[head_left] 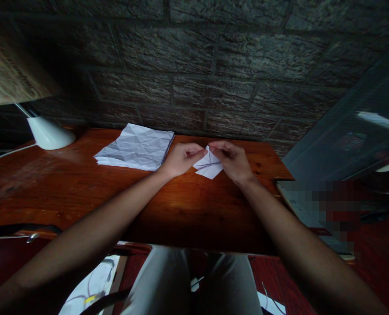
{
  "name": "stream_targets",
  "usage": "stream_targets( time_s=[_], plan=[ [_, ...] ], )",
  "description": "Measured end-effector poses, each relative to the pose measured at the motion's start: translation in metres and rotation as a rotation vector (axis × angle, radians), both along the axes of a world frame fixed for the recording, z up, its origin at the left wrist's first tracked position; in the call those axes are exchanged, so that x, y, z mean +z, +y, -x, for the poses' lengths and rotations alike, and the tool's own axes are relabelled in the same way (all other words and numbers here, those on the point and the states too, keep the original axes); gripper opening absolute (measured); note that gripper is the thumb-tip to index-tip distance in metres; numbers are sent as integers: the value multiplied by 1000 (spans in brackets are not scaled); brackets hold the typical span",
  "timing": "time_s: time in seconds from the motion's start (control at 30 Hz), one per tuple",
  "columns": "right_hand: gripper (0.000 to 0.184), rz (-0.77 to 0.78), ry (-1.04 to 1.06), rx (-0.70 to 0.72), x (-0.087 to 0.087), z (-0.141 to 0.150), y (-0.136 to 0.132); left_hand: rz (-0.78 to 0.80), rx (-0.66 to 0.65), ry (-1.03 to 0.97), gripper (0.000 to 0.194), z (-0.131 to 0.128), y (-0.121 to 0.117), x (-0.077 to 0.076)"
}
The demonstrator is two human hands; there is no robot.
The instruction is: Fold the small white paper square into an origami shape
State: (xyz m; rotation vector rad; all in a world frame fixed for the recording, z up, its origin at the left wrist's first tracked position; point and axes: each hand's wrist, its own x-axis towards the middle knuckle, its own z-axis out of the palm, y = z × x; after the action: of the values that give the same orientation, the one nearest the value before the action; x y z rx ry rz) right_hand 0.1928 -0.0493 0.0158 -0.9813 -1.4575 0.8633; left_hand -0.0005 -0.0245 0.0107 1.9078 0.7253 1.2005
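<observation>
Locate the small folded white paper [210, 169] above the right part of the wooden table [181, 214], between both hands, near the stone-block wall [194, 61] and to the right of the stack of creased white sheets [133, 148]. Note the left hand [183, 158], closed to a narrow pinch of thumb and index finger at the paper's top corner. Note the right hand [234, 162], likewise nearly closed, pinching the same corner from the right and partly covering the paper's right side. Not possible to tell from this angle: exact contact of each fingertip, or tabletop support under the lower flaps.

Treat as fine fold work at the top point, judging by the paired pinch and the dark crease-like lines across the paper's face. Align the edges at the point before applying pressure. Anchor the layers with one thumb and guide the crease with the other. Press lightly at first, then firmly along the full line, preferably outward from the point. Check the lower flaps for spreading or skewing. Avoid pulling the two pinches apart: probable risk of slipped layers or a torn corner. For sharper creasing, press flat against the tabletop.
</observation>
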Motion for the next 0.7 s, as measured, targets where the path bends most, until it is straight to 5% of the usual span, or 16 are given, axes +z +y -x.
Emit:
stream_targets(
  time_s=[0.27, 0.7],
  plan=[
    [26, -15, -9, -21, 0, 0, -1, 109, -43, -49, 27, 0, 1, -2],
    [25, -48, -43, -52, 4, 0, -3, 76, 4, -36, 35, -1, 0, 2]
  ],
)
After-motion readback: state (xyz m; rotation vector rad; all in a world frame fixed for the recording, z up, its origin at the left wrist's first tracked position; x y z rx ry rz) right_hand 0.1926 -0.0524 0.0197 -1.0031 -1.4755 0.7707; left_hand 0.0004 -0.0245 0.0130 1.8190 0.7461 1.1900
